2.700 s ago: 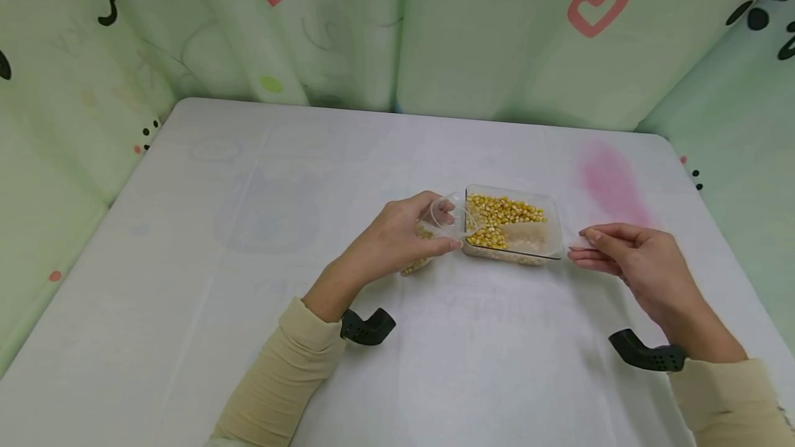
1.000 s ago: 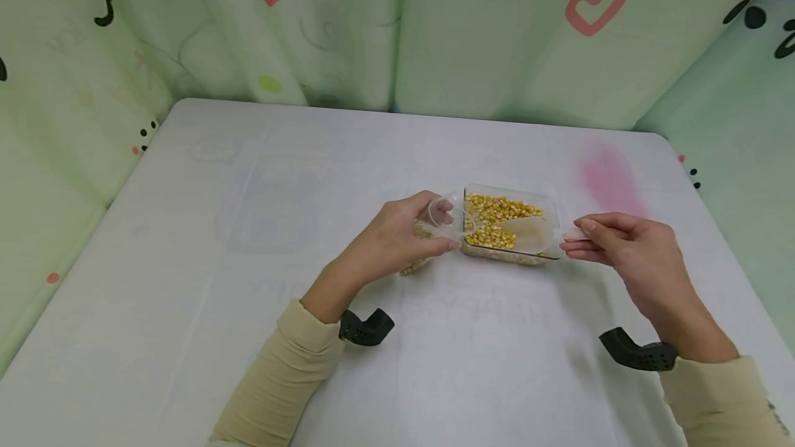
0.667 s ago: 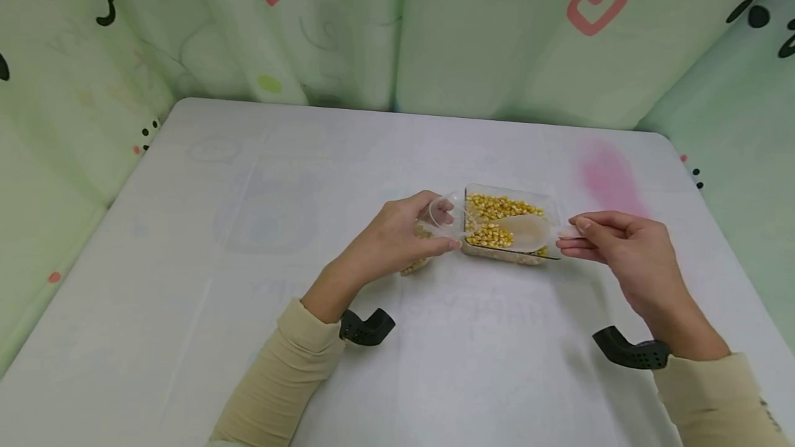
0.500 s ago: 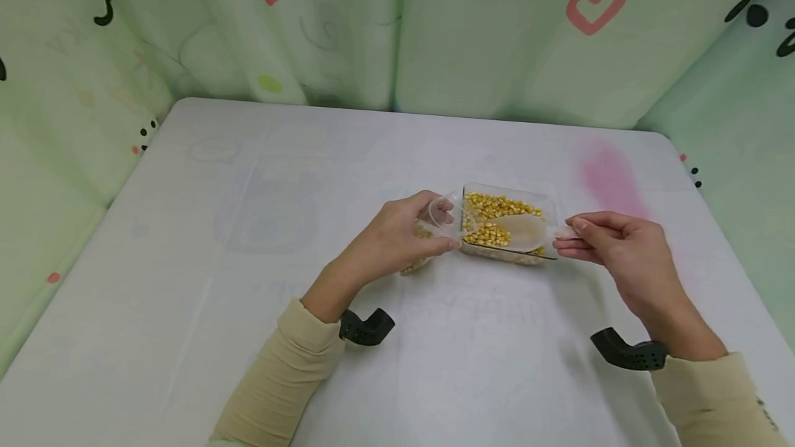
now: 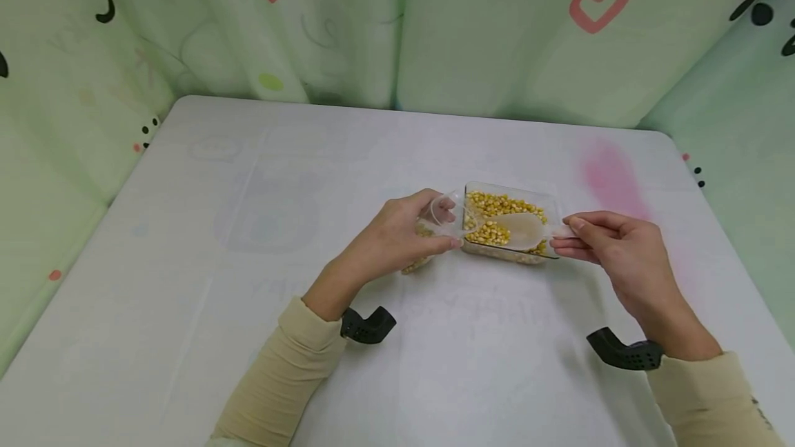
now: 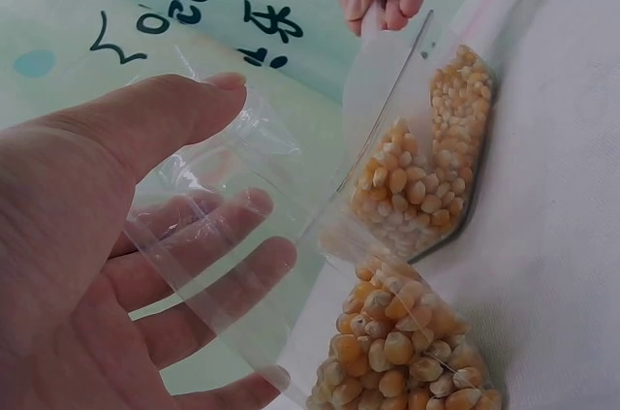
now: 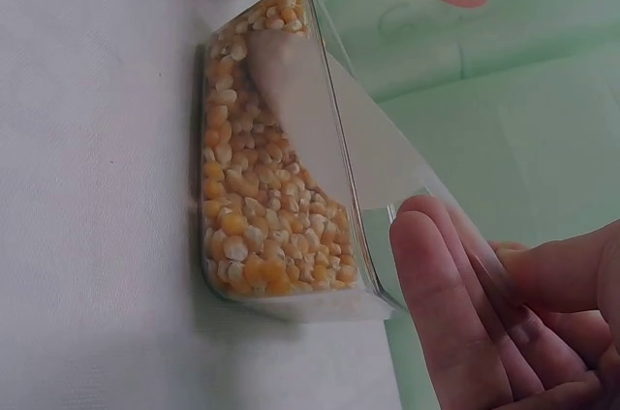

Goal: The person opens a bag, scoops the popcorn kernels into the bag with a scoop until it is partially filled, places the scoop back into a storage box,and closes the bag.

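A clear rectangular container (image 5: 504, 252) of yellow corn kernels (image 5: 506, 204) stands on the table. My right hand (image 5: 627, 250) pinches the handle of a translucent white scoop (image 5: 524, 230) at the container's right side. The scoop's tip lies among the kernels, as the right wrist view also shows. At the container's left, my left hand (image 5: 404, 233) holds a clear plastic bag (image 5: 448, 225) by its mouth, thumb and fingers spread apart around it. Corn kernels (image 6: 397, 352) fill the bag's lower part, which rests near the container in the left wrist view.
The white tabletop (image 5: 248, 226) carries a pink patch (image 5: 611, 178) toward its right side. Green printed curtains (image 5: 497, 40) enclose the back and sides. A black wrist mount (image 5: 368, 326) sits on the left wrist and another mount (image 5: 624, 350) on the right.
My right hand and the scoop have shifted left, and kernels now show below the scoop at the container's front right. My left hand and the bag stay in place.
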### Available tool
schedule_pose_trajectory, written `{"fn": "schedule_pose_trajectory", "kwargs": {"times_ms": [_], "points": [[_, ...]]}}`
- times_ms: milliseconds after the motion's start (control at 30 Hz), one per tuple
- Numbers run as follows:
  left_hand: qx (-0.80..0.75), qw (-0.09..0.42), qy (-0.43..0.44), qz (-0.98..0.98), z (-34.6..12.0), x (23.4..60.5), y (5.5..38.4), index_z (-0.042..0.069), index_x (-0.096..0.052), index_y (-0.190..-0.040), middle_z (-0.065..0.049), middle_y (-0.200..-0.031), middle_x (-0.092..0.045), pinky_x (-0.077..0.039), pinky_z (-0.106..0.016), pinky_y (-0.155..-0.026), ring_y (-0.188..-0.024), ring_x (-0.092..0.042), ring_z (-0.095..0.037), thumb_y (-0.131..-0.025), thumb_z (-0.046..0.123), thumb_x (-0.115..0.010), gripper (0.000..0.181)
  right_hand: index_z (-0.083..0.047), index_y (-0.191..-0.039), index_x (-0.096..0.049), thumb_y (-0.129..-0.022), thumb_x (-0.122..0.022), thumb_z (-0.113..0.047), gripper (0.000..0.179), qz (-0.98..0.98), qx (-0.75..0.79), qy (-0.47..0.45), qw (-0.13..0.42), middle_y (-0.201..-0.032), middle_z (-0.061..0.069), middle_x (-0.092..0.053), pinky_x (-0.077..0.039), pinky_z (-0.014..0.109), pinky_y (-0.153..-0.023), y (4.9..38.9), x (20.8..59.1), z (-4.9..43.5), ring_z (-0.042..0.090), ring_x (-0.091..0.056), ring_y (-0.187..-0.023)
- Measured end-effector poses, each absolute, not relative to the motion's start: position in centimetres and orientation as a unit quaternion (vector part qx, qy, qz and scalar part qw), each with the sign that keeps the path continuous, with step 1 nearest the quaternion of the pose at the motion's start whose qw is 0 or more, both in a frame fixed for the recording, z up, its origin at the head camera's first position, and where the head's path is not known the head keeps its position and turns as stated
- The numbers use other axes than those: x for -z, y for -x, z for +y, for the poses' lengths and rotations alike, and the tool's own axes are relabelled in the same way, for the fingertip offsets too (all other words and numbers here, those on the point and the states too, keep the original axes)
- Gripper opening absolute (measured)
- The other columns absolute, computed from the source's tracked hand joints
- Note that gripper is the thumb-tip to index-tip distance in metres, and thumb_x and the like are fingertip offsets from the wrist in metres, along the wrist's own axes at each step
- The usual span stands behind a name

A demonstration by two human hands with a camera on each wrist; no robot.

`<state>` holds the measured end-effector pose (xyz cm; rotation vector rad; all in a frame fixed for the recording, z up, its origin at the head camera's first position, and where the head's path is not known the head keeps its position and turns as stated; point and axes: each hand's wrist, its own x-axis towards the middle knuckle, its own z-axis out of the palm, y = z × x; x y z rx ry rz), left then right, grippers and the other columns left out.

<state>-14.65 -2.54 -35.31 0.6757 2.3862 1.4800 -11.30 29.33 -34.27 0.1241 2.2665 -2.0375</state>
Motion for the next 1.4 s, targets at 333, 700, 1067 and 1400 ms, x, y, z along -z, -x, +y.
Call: {"fn": "schedule_pose_trajectory", "kwargs": {"times_ms": [333, 700, 1067, 1400], "points": [[-0.510, 0.131, -0.233, 0.818, -2.5, 35.5, 14.8, 0.012, -0.058, -0.123, -0.003, -0.115, -0.069, -0.050, -0.045, -0.097, -0.113, -0.062, -0.021, -0.087, 0.025, -0.077, 0.043, 0.001, -0.107, -0.066, -0.095, -0.066, -0.011, 0.017, 0.731, 0.679, -0.033, 0.057, -0.090, 0.003, -0.077, -0.058, 0.027, -0.073, 11.4, 34.5, 29.5, 0.018, -0.076, -0.077], [-0.512, 0.135, -0.229, 0.817, -2.6, 35.4, 14.8, 0.013, -0.058, -0.123, -0.004, -0.117, -0.069, -0.048, -0.045, -0.098, -0.113, -0.062, -0.021, -0.087, 0.025, -0.077, 0.043, 0.002, -0.106, -0.066, -0.095, -0.066, -0.010, 0.017, 0.725, 0.686, -0.032, 0.059, -0.090, 0.004, -0.077, -0.058, 0.028, -0.073, 11.4, 34.6, 29.4, 0.019, -0.076, -0.077], [-0.513, 0.134, -0.234, 0.815, -2.5, 35.3, 14.8, 0.012, -0.058, -0.123, -0.006, -0.117, -0.069, -0.049, -0.046, -0.098, -0.113, -0.062, -0.021, -0.087, 0.025, -0.078, 0.043, -0.001, -0.104, -0.070, -0.094, -0.065, -0.008, 0.013, 0.667, 0.738, -0.057, 0.085, -0.091, 0.010, -0.077, -0.058, 0.031, -0.075, 11.3, 35.0, 30.2, 0.023, -0.077, -0.080], [-0.511, 0.134, -0.230, 0.818, -2.5, 35.4, 14.8, 0.013, -0.058, -0.123, -0.004, -0.117, -0.069, -0.049, -0.045, -0.098, -0.113, -0.062, -0.020, -0.086, 0.025, -0.078, 0.044, -0.003, -0.105, -0.071, -0.094, -0.066, -0.008, 0.014, 0.640, 0.759, -0.072, 0.095, -0.095, 0.009, -0.077, -0.058, 0.030, -0.076, 11.2, 35.3, 30.6, 0.023, -0.077, -0.082]]}}
